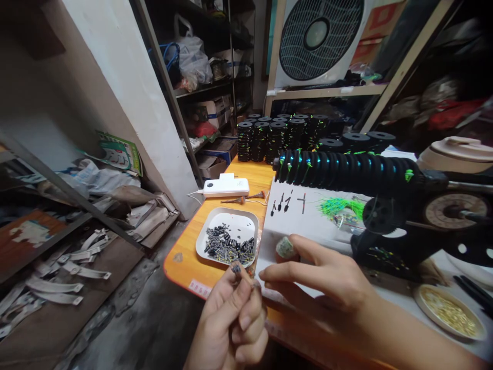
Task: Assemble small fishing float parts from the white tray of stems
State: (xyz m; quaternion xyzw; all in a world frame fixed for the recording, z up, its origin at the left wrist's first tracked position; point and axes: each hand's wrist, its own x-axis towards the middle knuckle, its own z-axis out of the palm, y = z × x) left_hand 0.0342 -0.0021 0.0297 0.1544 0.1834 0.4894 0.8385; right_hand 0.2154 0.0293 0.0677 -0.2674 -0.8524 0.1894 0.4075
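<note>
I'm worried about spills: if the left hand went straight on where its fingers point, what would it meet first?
Probably the white tray of small dark parts, just beyond the left hand; height is hard to judge, so it might pass above.

Workshop, geared machine (383, 211), parts tray (234, 220), shelving (168, 92)

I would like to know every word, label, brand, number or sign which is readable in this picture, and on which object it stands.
No text is clear enough to quote.
Pale label on the edge of the orange table: characters too blurred to read.
White box-shaped device: small mark, unreadable.
Green-and-white packet at left: print too blurred.
Red carton at upper right: white mark, not legible.
</note>
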